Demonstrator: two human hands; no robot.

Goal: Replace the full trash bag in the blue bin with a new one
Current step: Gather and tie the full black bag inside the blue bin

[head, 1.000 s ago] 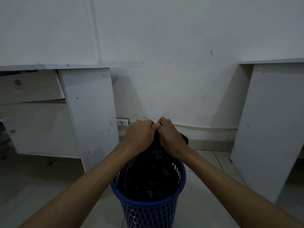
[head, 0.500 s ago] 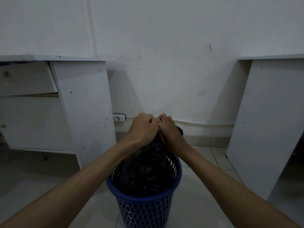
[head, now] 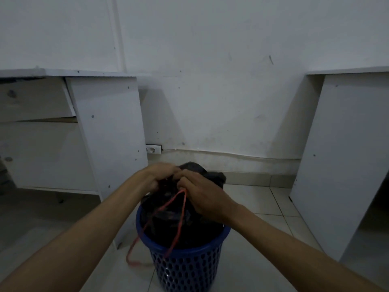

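A blue perforated bin (head: 187,268) stands on the tiled floor in front of me. A full black trash bag (head: 183,224) fills it, its gathered neck rising above the rim. My left hand (head: 155,178) grips the bag's neck from the left. My right hand (head: 202,197) pinches a red drawstring (head: 179,224) at the neck; the string's loop hangs down over the bin's front and left side. The bag's top tail sticks out behind my hands.
A white desk with drawers (head: 69,131) stands to the left of the bin, and a white panel (head: 345,161) to the right. A wall socket (head: 153,149) and a cable run along the wall's base. Tiled floor surrounds the bin.
My hands have come slightly apart and lower over the bag's neck. A red drawstring loop now hangs from my right hand over the bin's front. The view has shifted a little.
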